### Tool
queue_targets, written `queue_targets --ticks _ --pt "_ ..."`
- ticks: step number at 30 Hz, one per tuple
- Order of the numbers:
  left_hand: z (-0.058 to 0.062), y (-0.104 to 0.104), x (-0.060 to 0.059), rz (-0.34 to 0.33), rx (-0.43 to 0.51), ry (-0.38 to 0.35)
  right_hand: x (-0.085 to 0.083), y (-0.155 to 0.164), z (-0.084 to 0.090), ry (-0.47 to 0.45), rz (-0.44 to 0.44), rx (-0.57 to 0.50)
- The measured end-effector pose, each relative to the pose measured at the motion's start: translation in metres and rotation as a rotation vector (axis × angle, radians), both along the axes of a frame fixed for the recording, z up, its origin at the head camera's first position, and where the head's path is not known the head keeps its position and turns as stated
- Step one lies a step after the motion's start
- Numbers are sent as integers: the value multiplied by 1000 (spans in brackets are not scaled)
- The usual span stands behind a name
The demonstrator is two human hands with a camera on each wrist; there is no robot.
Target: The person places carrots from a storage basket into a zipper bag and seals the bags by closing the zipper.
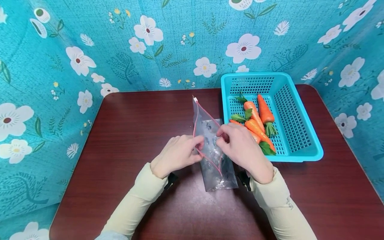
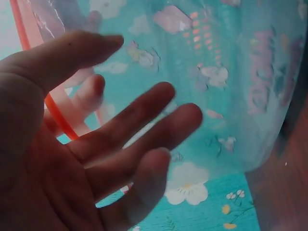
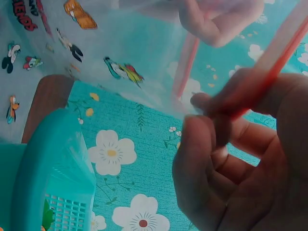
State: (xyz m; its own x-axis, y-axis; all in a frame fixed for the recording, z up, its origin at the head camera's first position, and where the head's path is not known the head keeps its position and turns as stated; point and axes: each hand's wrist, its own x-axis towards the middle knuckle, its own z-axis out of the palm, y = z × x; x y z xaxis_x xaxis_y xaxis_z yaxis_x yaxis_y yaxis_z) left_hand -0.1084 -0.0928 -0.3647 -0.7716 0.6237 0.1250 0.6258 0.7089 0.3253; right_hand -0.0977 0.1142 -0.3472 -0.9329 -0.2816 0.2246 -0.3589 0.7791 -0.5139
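Observation:
A clear zip bag (image 1: 214,156) with a red seal strip and cartoon prints lies on the dark brown table (image 1: 126,133), its mouth raised. My left hand (image 1: 180,153) pinches the left side of the red strip (image 2: 60,118); the other fingers (image 2: 149,130) spread loosely. My right hand (image 1: 240,146) pinches the right side of the strip (image 3: 269,72) between thumb and forefinger. Both hands hold the bag's mouth (image 3: 144,53) apart. Several orange toy carrots (image 1: 258,121) with green tops lie in a turquoise basket (image 1: 300,133) just right of my right hand.
The basket (image 3: 48,183) stands at the table's back right. A teal flowered cloth (image 1: 120,50) walls in the table at the back and both sides. Bare tabletop lies to the left and in front of the bag.

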Motion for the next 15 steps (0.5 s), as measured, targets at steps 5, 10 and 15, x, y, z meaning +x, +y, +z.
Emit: queue_targets --ticks 5,10,15 --pt "2 -2 2 24 -54 30 0 1 0 -16 -50 15" --pt "1 -6 2 52 -67 68 -2 4 0 -35 -27 43" --pt "4 -12 -1 63 -38 6 -4 13 4 -59 66 42"
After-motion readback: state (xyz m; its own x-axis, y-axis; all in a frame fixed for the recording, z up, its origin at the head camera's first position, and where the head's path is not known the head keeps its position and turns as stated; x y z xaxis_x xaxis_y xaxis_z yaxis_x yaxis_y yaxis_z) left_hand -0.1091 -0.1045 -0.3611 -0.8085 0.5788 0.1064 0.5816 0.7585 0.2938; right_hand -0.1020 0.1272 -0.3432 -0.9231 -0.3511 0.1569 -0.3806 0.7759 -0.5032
